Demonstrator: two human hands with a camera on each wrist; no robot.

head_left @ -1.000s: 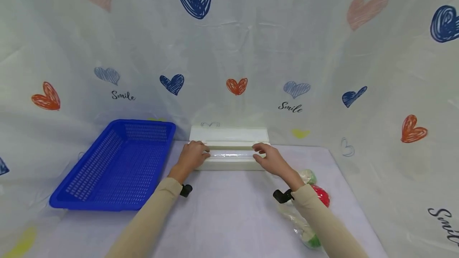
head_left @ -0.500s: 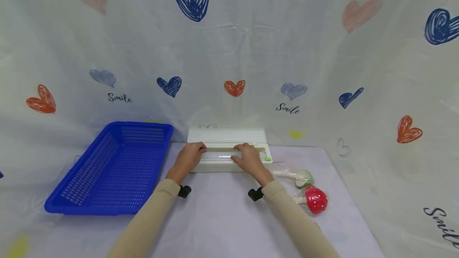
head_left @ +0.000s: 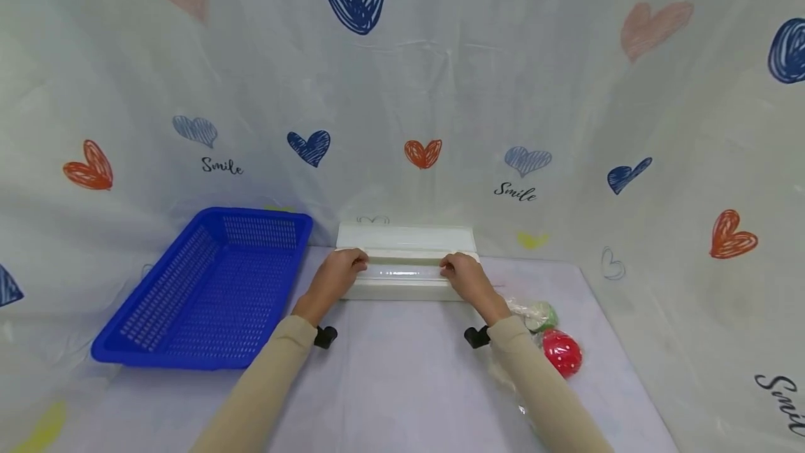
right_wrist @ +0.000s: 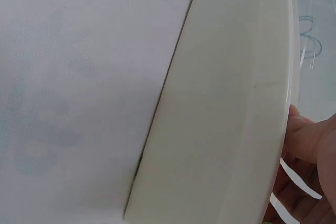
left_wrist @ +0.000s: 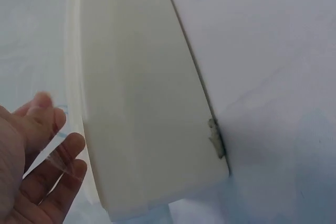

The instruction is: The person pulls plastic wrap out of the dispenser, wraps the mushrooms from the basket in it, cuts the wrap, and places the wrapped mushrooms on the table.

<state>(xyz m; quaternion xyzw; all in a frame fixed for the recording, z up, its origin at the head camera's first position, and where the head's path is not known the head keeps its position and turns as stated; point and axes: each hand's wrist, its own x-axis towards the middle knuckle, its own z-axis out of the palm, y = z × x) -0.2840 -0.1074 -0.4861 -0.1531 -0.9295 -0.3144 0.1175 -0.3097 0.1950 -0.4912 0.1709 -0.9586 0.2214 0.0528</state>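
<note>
A white cling film dispenser (head_left: 402,290) lies at the back of the table with its lid (head_left: 405,236) raised. Clear cling film (head_left: 402,272) shows shiny in its opening. My left hand (head_left: 336,273) is at the left end, and in the left wrist view its fingers pinch a thin clear edge of film (left_wrist: 60,163). Over the right end, my right hand (head_left: 468,277) has its thumb and fingers brought together at the film's edge. The right wrist view shows this hand (right_wrist: 310,150) behind the dispenser's wall, its fingertips partly hidden.
A blue plastic basket (head_left: 220,299) stands on the left. Right of the right forearm lie a red, white-dotted mushroom-shaped thing (head_left: 562,353) and a green and white one (head_left: 542,316), both in clear wrap. A patterned curtain (head_left: 402,89) hangs close behind the dispenser.
My right hand went left to the dispenser's middle, then back to its right end, its fingers now closer together. The left hand stayed at the left end. The camera view shifted slightly.
</note>
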